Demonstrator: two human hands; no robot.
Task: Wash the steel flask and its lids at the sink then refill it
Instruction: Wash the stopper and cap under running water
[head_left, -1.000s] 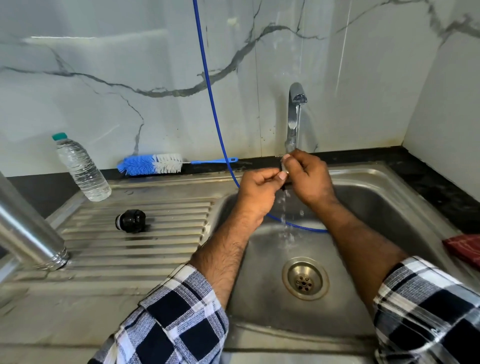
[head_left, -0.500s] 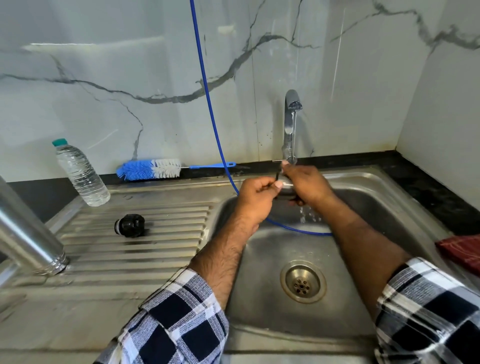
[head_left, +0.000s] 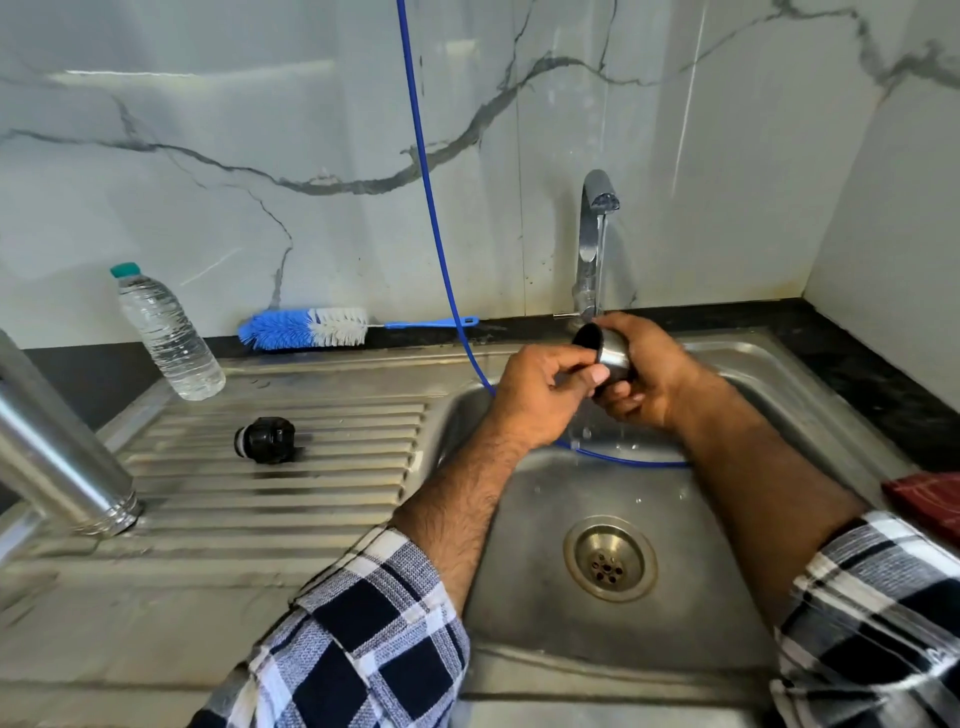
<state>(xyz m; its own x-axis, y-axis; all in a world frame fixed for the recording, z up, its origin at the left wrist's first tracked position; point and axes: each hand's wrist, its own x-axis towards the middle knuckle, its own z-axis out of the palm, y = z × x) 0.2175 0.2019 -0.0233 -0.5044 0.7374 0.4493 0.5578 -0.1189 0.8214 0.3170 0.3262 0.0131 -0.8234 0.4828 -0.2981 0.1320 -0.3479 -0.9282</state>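
A small steel cup lid (head_left: 609, 351) with a dark inside is held under the running tap (head_left: 593, 244), its mouth tilted up and left. My right hand (head_left: 647, 376) grips it from the right and below. My left hand (head_left: 545, 392) pinches its near rim with curled fingers. Water drips from the hands into the sink (head_left: 545, 525). The black inner lid (head_left: 266, 439) lies on its side on the ribbed drainboard. The steel flask (head_left: 57, 457) stands upside down at the left edge of the drainboard, leaning out of view.
A plastic water bottle (head_left: 166, 335) stands at the back left. A blue and white bottle brush (head_left: 311, 328) lies along the wall. A thin blue hose (head_left: 431, 218) hangs down into the sink basin. A red cloth (head_left: 930, 496) lies at the right edge. The drain (head_left: 609, 559) is open.
The hands have lowered slightly from the tap base and turned the steel cup lid, so its dark inside now shows under the water stream.
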